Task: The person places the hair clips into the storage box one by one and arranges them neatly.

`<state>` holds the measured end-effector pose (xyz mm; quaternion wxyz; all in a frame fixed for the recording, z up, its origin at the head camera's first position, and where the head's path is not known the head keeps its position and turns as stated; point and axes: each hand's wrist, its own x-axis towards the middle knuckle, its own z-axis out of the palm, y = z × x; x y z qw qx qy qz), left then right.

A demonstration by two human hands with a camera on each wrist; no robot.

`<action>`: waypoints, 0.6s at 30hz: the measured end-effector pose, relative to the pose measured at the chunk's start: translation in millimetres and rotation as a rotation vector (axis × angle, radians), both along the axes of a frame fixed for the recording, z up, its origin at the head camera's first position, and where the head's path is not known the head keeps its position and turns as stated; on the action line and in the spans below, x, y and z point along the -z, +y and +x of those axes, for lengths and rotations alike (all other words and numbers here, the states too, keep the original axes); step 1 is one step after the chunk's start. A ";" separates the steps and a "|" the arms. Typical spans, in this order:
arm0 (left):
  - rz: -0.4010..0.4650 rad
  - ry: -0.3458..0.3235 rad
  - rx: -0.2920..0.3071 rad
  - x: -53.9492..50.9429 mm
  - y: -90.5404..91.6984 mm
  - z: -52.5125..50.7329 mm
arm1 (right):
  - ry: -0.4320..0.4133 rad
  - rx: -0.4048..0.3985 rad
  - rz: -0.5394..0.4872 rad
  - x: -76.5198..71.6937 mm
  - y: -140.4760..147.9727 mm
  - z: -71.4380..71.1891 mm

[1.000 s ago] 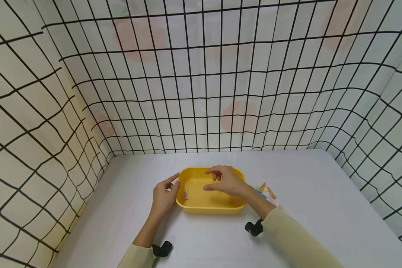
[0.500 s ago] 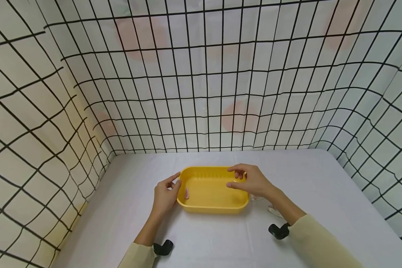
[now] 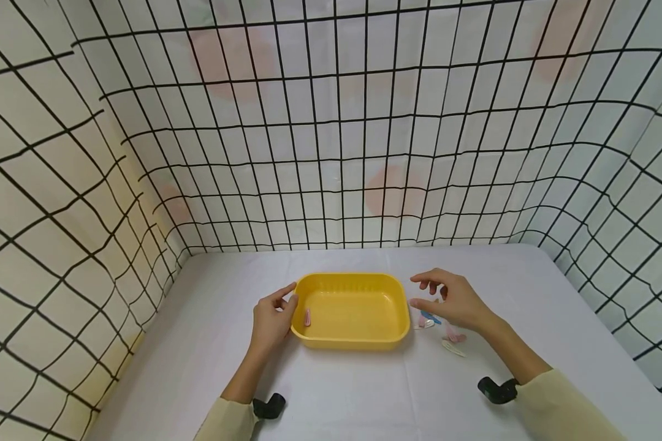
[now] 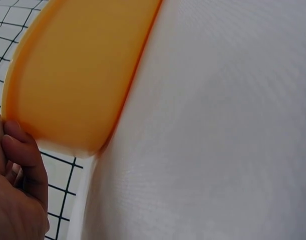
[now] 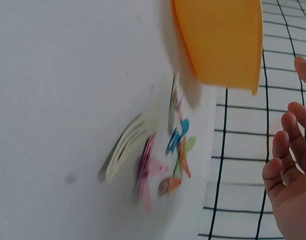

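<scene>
A yellow tray (image 3: pixel 353 345) stands on the table, with one small pink hair clip (image 3: pixel 307 317) inside near its left end. My left hand (image 3: pixel 272 321) holds the tray's left rim; the left wrist view shows its fingers curled against the tray wall (image 4: pixel 67 90). To the right of the tray, my right hand (image 3: pixel 452 300) hovers with thumb and fingers spread, nothing between them. Below it lies a loose group of hair clips: a blue clip (image 5: pixel 179 135), a white clip (image 5: pixel 126 142), a pink clip (image 5: pixel 145 172) and orange and green ones. The hand partly hides them in the head view.
White cloth covers the table (image 3: pixel 342 392). A black wire grid (image 3: pixel 336 159) with white sheeting behind it rises at the back and on both sides. A black wrist camera (image 3: pixel 269 406) sits at the left wrist, and another black camera (image 3: pixel 498 390) at the right.
My right hand has moved right from above the tray to above the loose hair clips, fingers spread throughout. The left hand stays at the rim, and the pink clip stays in the tray.
</scene>
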<state>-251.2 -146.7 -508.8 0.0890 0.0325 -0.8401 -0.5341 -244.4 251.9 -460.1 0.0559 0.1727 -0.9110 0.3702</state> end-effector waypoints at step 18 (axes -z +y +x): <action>0.020 -0.009 0.008 -2.2 -1.7 -0.2 | 0.010 0.080 0.029 28.8 68.6 13.1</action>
